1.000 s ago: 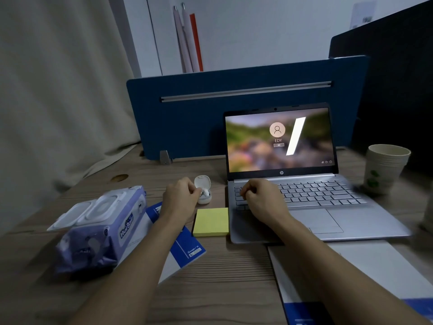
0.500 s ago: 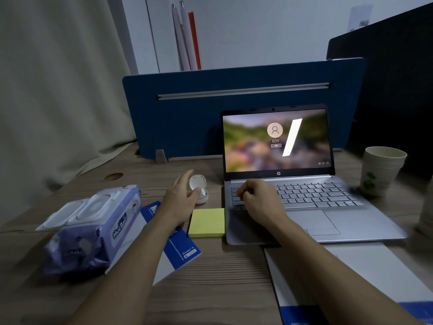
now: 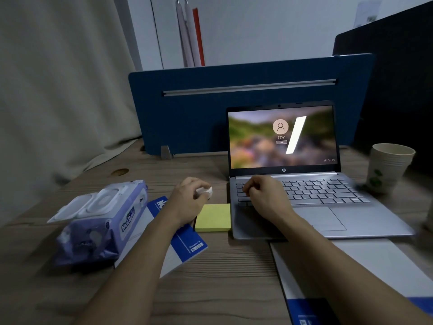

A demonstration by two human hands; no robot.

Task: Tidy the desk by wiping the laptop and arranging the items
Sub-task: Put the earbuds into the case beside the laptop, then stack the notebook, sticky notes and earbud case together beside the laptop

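Both hands reach forward from the near edge of the tabletop (image 3: 222, 277), forearms bare and angled inward toward the middle. The left hand (image 3: 187, 200) lies palm down just left of the laptop (image 3: 328, 207), its fingers curled over a small white earbud case (image 3: 204, 191), which it grips; only the case's right end shows past the fingers, so whether its lid is up or down cannot be told. The right hand (image 3: 264, 195) rests knuckles up on the left part of the laptop's keyboard, fingers curled under in a loose fist and holding nothing that shows.

The laptop sits right of centre, its long axis running left to right, lid raised near upright and the lit screen facing the person. A yellow sticky-note pad (image 3: 213, 217) lies flat just beside the laptop's front left corner, below the left hand. A blue-and-white booklet (image 3: 187, 245) lies tilted under the left forearm. A purple pack of wet wipes (image 3: 100, 221) lies at the left, flip lid open, long axis running away from the person. A paper cup (image 3: 386, 167) stands upright right of the laptop. A second blue-and-white booklet (image 3: 375, 268) lies at the near right.
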